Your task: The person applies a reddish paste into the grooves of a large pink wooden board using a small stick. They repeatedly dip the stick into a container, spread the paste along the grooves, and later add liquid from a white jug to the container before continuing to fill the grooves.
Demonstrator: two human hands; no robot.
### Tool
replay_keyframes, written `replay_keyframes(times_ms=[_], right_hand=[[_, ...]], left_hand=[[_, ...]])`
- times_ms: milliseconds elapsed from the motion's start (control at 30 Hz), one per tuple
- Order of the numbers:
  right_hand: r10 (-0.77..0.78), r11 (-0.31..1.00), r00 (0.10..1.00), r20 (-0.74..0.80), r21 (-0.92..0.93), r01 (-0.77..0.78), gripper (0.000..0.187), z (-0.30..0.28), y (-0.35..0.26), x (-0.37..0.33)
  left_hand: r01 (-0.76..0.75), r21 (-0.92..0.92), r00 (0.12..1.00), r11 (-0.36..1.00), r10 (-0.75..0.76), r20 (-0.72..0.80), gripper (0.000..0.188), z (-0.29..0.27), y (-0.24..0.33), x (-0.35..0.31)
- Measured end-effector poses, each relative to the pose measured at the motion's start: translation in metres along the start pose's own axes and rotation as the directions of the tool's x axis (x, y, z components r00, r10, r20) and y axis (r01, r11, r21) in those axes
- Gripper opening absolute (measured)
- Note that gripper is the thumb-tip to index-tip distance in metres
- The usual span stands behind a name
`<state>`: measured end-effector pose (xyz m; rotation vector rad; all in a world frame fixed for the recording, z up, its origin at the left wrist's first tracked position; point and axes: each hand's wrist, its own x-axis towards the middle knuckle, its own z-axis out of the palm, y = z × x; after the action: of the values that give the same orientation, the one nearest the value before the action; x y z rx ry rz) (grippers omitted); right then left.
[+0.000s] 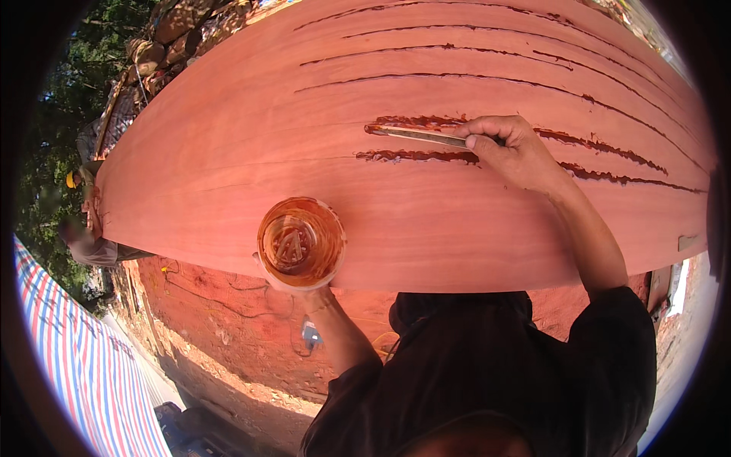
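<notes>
My right hand (518, 150) pinches a thin flat stick-like spatula (423, 136), its tip smeared with dark red paste. The blade lies over a broad reddish wooden slab (221, 145), between two thick ragged stripes of paste (417, 157). My left hand (312, 297) grips a round, clear-looking tub (329, 242) from below, at the slab's near edge. Red-brown residue coats the tub's inner wall, and some paste sits in the bottom. Most of the left fingers are hidden under the tub. Farther across the slab run several thinner dark lines (449, 75).
Another person (95, 247) is at the slab's far left end. Below the near edge lies red ground with cables and a small blue-grey object (311, 335). A striped sheet (80, 365) hangs at lower left. Logs (179, 23) are piled at upper left.
</notes>
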<state>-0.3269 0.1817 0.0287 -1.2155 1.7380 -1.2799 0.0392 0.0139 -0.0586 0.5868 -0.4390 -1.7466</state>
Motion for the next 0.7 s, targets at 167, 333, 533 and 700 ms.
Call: replay_keyframes(times_ms=[167, 333, 533, 700], right_hand=[[0.028, 0.999, 0.998, -0.058, -0.036, -0.030, 0.022, 0.011, 0.005, 0.022], [-0.037, 0.992, 0.995, -0.092, -0.124, 0.026, 0.021, 0.023, 0.005, 0.024], [-0.113, 0.968, 0.986, -0.124, -0.239, 0.081, 0.021, 0.031, 0.010, 0.028], [-0.250, 0.927, 0.956, -0.155, -0.325, 0.189, 0.019, 0.036, 0.010, 0.028]], left_hand=[[-0.002, -0.039, 1.000, 0.999, 0.002, 0.013, 0.068, -0.023, -0.002, 0.005], [0.032, -0.245, 0.995, 0.969, -0.054, -0.086, 0.066, -0.053, -0.007, 0.016], [0.046, -0.165, 0.998, 0.985, -0.054, -0.043, 0.060, -0.086, -0.007, 0.029], [0.078, -0.201, 0.997, 0.976, -0.075, 0.023, 0.060, -0.088, -0.009, 0.027]])
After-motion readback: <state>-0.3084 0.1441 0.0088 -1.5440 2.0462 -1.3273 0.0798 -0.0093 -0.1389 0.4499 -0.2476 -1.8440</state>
